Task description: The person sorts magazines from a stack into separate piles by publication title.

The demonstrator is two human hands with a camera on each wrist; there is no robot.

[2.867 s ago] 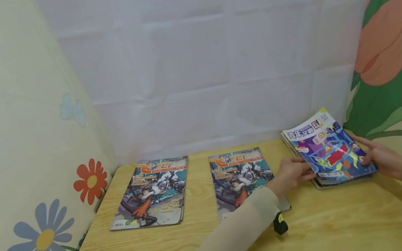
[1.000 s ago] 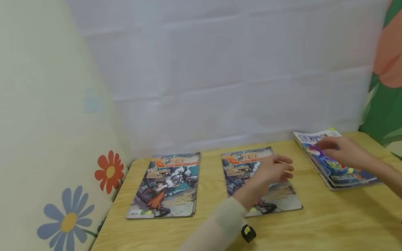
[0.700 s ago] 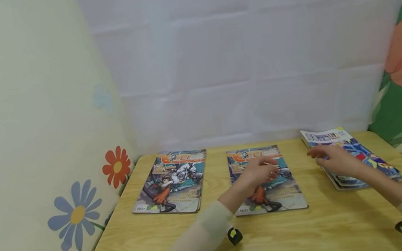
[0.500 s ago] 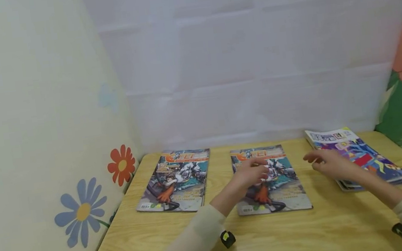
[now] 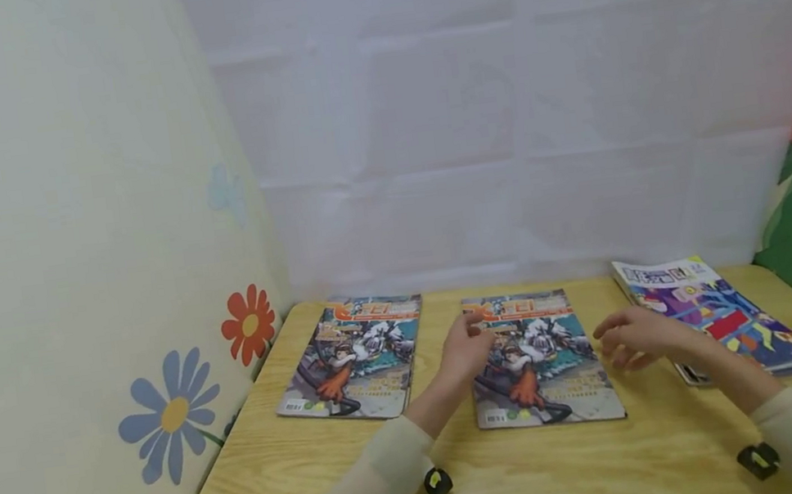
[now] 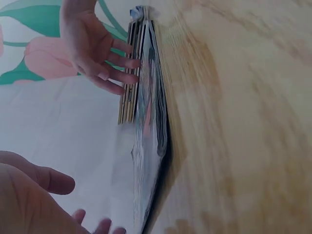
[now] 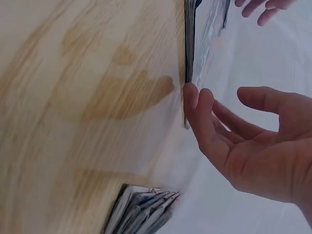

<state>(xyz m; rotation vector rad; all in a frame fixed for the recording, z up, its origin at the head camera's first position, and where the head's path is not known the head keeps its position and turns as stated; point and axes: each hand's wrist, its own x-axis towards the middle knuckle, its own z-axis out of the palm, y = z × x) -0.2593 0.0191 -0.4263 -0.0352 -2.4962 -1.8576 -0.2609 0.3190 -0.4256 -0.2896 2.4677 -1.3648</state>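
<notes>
In the head view, a magazine [image 5: 531,379] with an orange title band lies in the middle of the table, between both hands. My left hand [image 5: 464,350] hovers at its left edge, fingers loosely bent. Close to its right edge is my right hand [image 5: 640,336], fingers relaxed and holding nothing. The right wrist view has the right hand [image 7: 263,146] with its fingertips near the magazine's side [image 7: 190,44]; whether they touch, I cannot tell. In the left wrist view the left hand [image 6: 29,195] has parted thumb and fingers, with nothing between them.
A matching magazine [image 5: 358,359] lies at the left of the wooden table [image 5: 542,468]. To the right sits a slightly uneven stack of magazines [image 5: 723,314] with a purple-blue cover on top. A white sheet [image 5: 465,148] hangs behind the table.
Both hands let go of the magazine stack at the right and moved left, to either side of the middle magazine. The head view has turned, shifting everything rightward.
</notes>
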